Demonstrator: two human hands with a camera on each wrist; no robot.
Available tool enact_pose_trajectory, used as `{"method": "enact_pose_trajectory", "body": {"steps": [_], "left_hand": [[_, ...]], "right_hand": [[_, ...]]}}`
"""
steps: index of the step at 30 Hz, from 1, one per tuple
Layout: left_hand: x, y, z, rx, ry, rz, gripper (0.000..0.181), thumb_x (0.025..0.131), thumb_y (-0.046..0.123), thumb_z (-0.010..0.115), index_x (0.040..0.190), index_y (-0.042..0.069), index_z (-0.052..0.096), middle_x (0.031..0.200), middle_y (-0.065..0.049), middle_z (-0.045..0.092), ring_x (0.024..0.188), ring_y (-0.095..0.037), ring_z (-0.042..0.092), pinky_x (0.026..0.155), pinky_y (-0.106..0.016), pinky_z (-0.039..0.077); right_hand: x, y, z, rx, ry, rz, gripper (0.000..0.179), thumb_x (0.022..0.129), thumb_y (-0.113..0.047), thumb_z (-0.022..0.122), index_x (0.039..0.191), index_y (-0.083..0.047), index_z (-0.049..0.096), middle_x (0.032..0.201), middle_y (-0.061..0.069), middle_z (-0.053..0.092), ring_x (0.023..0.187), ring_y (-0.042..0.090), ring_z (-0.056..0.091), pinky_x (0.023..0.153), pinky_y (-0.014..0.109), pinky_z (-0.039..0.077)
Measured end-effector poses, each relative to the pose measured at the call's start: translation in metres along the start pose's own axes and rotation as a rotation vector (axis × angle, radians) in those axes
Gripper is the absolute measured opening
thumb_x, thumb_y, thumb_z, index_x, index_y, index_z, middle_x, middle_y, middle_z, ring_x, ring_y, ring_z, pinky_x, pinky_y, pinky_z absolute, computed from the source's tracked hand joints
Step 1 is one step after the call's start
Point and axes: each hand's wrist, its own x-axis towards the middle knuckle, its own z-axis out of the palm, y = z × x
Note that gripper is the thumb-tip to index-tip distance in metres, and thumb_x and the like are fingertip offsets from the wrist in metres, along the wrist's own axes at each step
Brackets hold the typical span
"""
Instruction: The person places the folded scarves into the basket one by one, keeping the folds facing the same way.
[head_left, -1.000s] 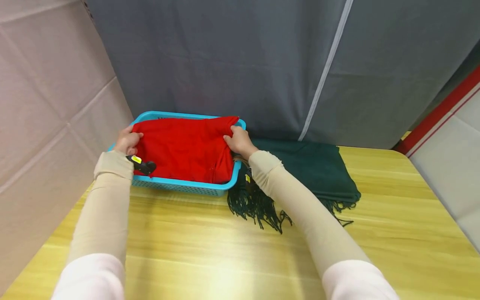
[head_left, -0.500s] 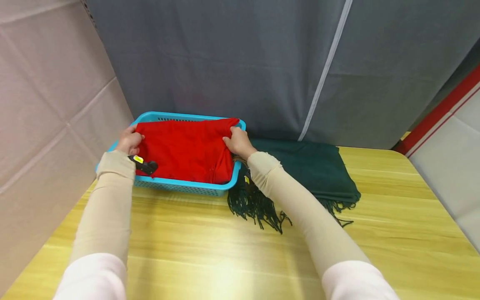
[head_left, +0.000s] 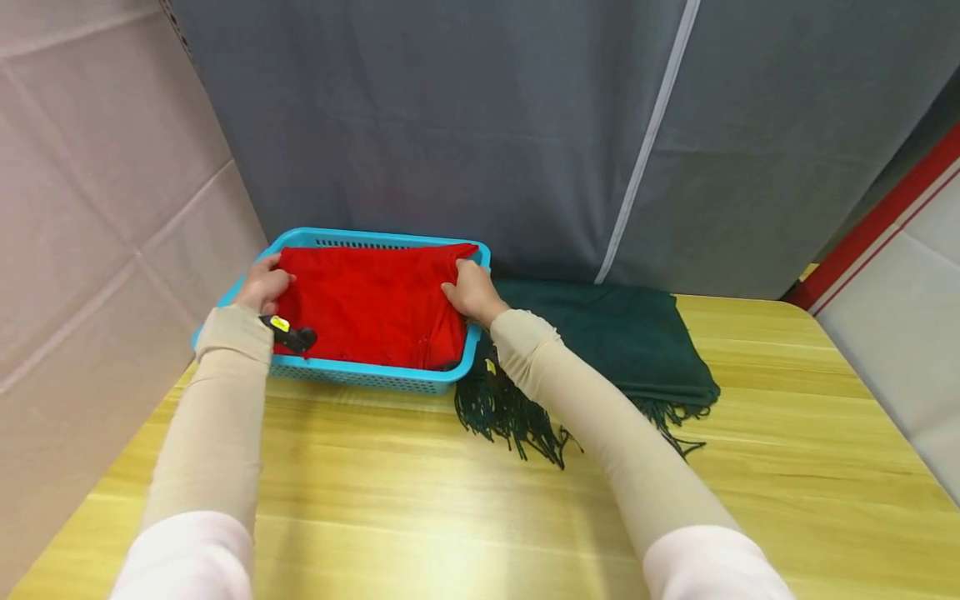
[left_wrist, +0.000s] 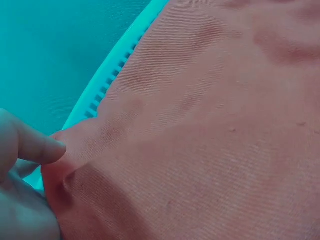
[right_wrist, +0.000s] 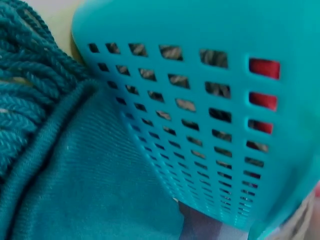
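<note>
A folded red cloth lies in a blue plastic basket in the head view. My left hand pinches the cloth's left edge between thumb and finger. The left wrist view shows this pinch closely, with the cloth looking pinkish beside the basket's slotted rim. At the opposite end, my right hand grips the cloth's right edge, its thumb on top. The right wrist view shows mainly the basket's perforated outer wall; red and greyish material shows through its holes.
A folded dark green scarf with fringe lies on the wooden table, right beside the basket. Grey fabric hangs behind. A pale wall stands close on the left.
The red cloth's far edge has come down and nearer, showing more of the basket's back wall. My left hand has shifted slightly right, and my right hand a little lower.
</note>
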Motion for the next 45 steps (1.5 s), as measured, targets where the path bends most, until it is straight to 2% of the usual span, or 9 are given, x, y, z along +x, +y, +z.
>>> {"method": "enact_pose_trajectory", "body": {"steps": [6, 12, 16, 21, 27, 30, 34, 37, 45], "left_hand": [[-0.003, 0.004, 0.005, 0.105, -0.002, -0.023, 0.063, 0.092, 0.021, 0.043, 0.14, 0.0, 0.009, 0.136, -0.026, 0.023, 0.12, -0.038, 0.027, 0.094, -0.049, 0.034], [-0.01, 0.016, 0.011, 0.133, 0.027, -0.04, 0.077, 0.09, 0.028, 0.047, 0.14, 0.002, -0.006, 0.142, -0.025, 0.008, 0.128, -0.041, 0.013, 0.097, -0.05, 0.028], [-0.01, 0.021, 0.016, 0.141, 0.073, -0.023, 0.077, 0.089, 0.029, 0.047, 0.14, 0.001, -0.004, 0.142, -0.025, 0.005, 0.128, -0.039, 0.009, 0.098, -0.05, 0.028], [-0.013, 0.024, 0.015, 0.148, 0.103, -0.026, 0.078, 0.089, 0.032, 0.046, 0.14, 0.003, -0.005, 0.142, -0.026, -0.001, 0.129, -0.039, 0.004, 0.098, -0.049, 0.027], [-0.018, 0.027, 0.011, 0.08, 0.134, -0.008, 0.077, 0.089, 0.032, 0.045, 0.14, 0.001, -0.004, 0.143, -0.023, 0.002, 0.13, -0.037, 0.008, 0.102, -0.045, 0.022], [-0.019, 0.031, 0.01, 0.029, 0.17, 0.029, 0.074, 0.089, 0.03, 0.044, 0.14, 0.001, 0.0, 0.144, -0.02, 0.006, 0.13, -0.034, 0.013, 0.104, -0.04, 0.018], [-0.023, 0.039, 0.013, -0.008, 0.197, 0.073, 0.072, 0.089, 0.032, 0.044, 0.142, 0.004, 0.004, 0.145, -0.016, 0.006, 0.13, -0.031, 0.014, 0.105, -0.037, 0.018], [-0.028, 0.045, 0.018, -0.025, 0.179, 0.091, 0.073, 0.088, 0.035, 0.045, 0.143, 0.008, 0.005, 0.146, -0.014, 0.002, 0.131, -0.03, 0.012, 0.105, -0.038, 0.017], [-0.037, 0.048, 0.034, -0.006, 0.07, 0.112, 0.077, 0.089, 0.038, 0.046, 0.143, 0.014, -0.003, 0.146, -0.012, -0.009, 0.131, -0.032, 0.001, 0.103, -0.047, 0.017]], "right_hand": [[-0.003, 0.002, 0.004, 0.067, 0.003, 0.008, 0.065, 0.087, -0.019, 0.056, 0.137, 0.004, 0.02, 0.129, 0.017, 0.04, 0.108, 0.025, 0.047, 0.081, 0.032, 0.047], [-0.008, 0.003, 0.001, 0.248, 0.019, 0.066, 0.078, 0.086, -0.02, 0.058, 0.142, -0.003, 0.006, 0.145, 0.008, 0.017, 0.126, 0.023, 0.027, 0.09, 0.035, 0.04], [-0.011, 0.003, -0.001, 0.272, 0.042, 0.067, 0.078, 0.085, -0.021, 0.058, 0.142, -0.004, 0.007, 0.147, 0.006, 0.011, 0.131, 0.021, 0.017, 0.094, 0.036, 0.037], [-0.015, 0.003, 0.0, 0.29, 0.046, 0.052, 0.079, 0.085, -0.02, 0.059, 0.142, -0.005, 0.006, 0.147, 0.006, 0.011, 0.13, 0.022, 0.019, 0.09, 0.037, 0.04], [-0.014, 0.006, -0.005, 0.203, 0.05, -0.005, 0.073, 0.087, -0.022, 0.055, 0.141, -0.002, 0.009, 0.147, 0.009, 0.012, 0.13, 0.022, 0.017, 0.095, 0.036, 0.036], [-0.014, 0.009, -0.008, 0.185, 0.061, -0.018, 0.07, 0.088, -0.022, 0.053, 0.141, 0.0, 0.012, 0.145, 0.01, 0.016, 0.128, 0.023, 0.022, 0.096, 0.035, 0.035], [-0.014, 0.011, -0.013, 0.216, 0.062, -0.035, 0.061, 0.088, -0.021, 0.052, 0.137, 0.0, 0.022, 0.133, 0.013, 0.035, 0.114, 0.023, 0.039, 0.088, 0.034, 0.043], [-0.015, 0.014, -0.017, 0.244, 0.057, -0.047, 0.057, 0.089, -0.02, 0.052, 0.136, -0.001, 0.025, 0.129, 0.014, 0.039, 0.11, 0.024, 0.043, 0.086, 0.034, 0.043], [-0.026, 0.027, -0.024, 0.293, 0.064, -0.075, 0.064, 0.089, -0.018, 0.051, 0.141, -0.004, 0.016, 0.143, 0.009, 0.024, 0.125, 0.023, 0.031, 0.097, 0.035, 0.034]]}}
